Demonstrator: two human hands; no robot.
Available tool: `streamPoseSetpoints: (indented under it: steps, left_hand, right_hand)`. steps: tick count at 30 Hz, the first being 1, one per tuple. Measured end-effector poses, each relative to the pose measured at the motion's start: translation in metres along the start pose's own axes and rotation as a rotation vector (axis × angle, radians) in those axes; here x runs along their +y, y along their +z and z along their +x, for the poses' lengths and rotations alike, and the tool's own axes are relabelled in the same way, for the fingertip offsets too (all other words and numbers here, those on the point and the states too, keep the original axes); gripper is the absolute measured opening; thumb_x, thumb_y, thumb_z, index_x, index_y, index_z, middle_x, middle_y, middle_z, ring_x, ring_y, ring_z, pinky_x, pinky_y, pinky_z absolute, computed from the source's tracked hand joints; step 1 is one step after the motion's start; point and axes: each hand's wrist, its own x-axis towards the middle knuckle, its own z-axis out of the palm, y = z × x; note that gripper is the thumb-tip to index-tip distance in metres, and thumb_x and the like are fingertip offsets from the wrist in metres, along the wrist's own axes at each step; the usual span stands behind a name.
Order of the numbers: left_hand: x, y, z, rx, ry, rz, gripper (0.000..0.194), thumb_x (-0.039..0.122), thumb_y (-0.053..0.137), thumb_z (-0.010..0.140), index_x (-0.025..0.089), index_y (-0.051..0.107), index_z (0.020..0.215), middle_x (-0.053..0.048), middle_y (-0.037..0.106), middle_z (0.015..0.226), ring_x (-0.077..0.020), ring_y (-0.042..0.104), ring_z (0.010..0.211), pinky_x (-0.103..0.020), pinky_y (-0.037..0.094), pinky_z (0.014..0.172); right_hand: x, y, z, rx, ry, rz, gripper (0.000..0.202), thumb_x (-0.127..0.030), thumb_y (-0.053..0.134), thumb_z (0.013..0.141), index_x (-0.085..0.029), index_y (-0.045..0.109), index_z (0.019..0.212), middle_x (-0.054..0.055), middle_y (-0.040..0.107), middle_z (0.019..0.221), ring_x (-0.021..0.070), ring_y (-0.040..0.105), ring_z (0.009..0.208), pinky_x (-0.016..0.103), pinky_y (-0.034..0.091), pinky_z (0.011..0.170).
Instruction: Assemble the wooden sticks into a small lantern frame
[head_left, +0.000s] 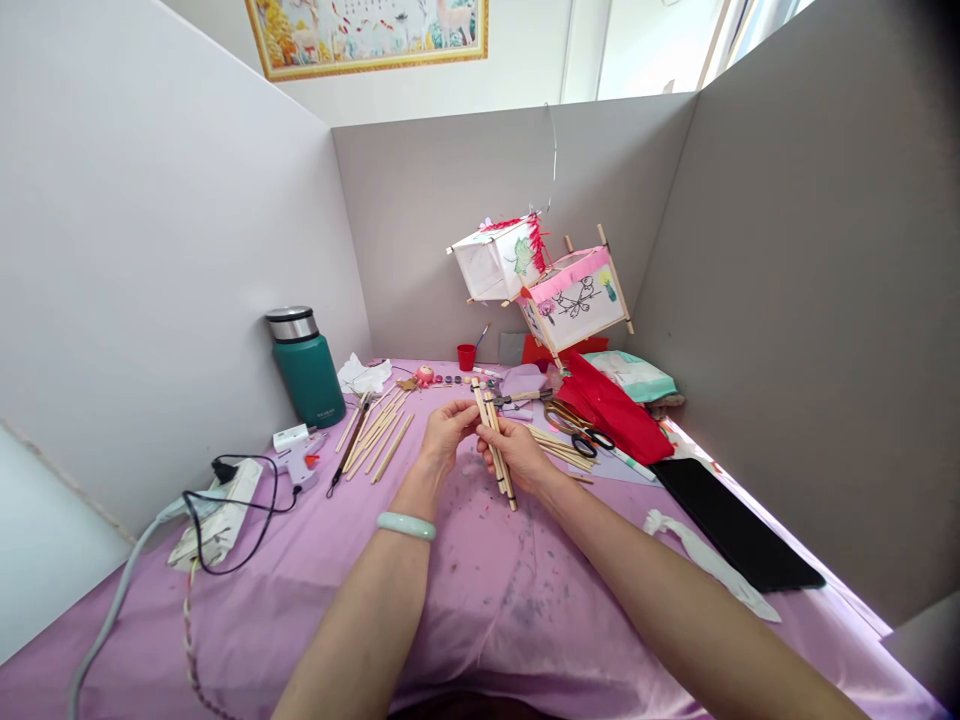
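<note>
A small bundle of pale wooden sticks (496,455), with dark bands near its ends, is held above the middle of the purple cloth. My right hand (516,450) is closed around the bundle's middle. My left hand (448,432) touches its upper left side with fingers pinched together, and the fingertips are partly hidden. Loose sticks (382,430) lie left of my hands, beside a dark brush-like rod (349,448). More sticks (559,447) lie to the right, near black-handled scissors (592,440).
A green bottle (307,375), a glue gun (300,458) and a power strip (225,515) with cables stand left. Two paper lanterns (576,300) (499,258) hang at the back. Red cloth (615,410) and a black tablet-like slab (735,525) lie right.
</note>
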Motion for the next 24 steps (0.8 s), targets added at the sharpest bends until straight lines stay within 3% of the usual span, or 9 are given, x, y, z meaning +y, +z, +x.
streamPoseSetpoints:
  steps: [10, 18, 24]
  left_hand:
    - [0.0016, -0.0033, 0.0004, -0.07, -0.071, -0.019, 0.031, 0.029, 0.083, 0.054, 0.011, 0.066, 0.072, -0.003, 0.065, 0.067, -0.0115, 0.057, 0.059, -0.026, 0.043, 0.059]
    - [-0.0019, -0.0037, 0.0018, 0.009, -0.068, -0.012, 0.033, 0.029, 0.084, 0.051, 0.011, 0.064, 0.07, -0.002, 0.064, 0.066, -0.0111, 0.056, 0.057, -0.026, 0.044, 0.058]
    - [-0.003, -0.0049, 0.0025, -0.029, -0.07, -0.016, 0.032, 0.029, 0.083, 0.051, 0.011, 0.062, 0.069, -0.001, 0.062, 0.064, -0.0103, 0.054, 0.056, -0.025, 0.042, 0.056]
  right_hand:
    - [0.0053, -0.0011, 0.0008, -0.064, -0.036, -0.032, 0.028, -0.042, 0.065, 0.076, -0.018, 0.054, 0.082, -0.004, 0.059, 0.062, 0.0065, 0.048, 0.041, 0.019, 0.044, 0.036]
    - [0.0028, -0.0004, -0.0014, -0.058, -0.005, -0.024, 0.026, -0.04, 0.065, 0.076, -0.017, 0.057, 0.084, -0.004, 0.058, 0.061, 0.0065, 0.048, 0.04, 0.019, 0.044, 0.036]
    - [0.0039, -0.0001, -0.0015, -0.046, -0.002, -0.048, 0.025, -0.04, 0.064, 0.077, -0.017, 0.055, 0.081, -0.003, 0.06, 0.063, 0.0061, 0.048, 0.04, 0.019, 0.045, 0.036]
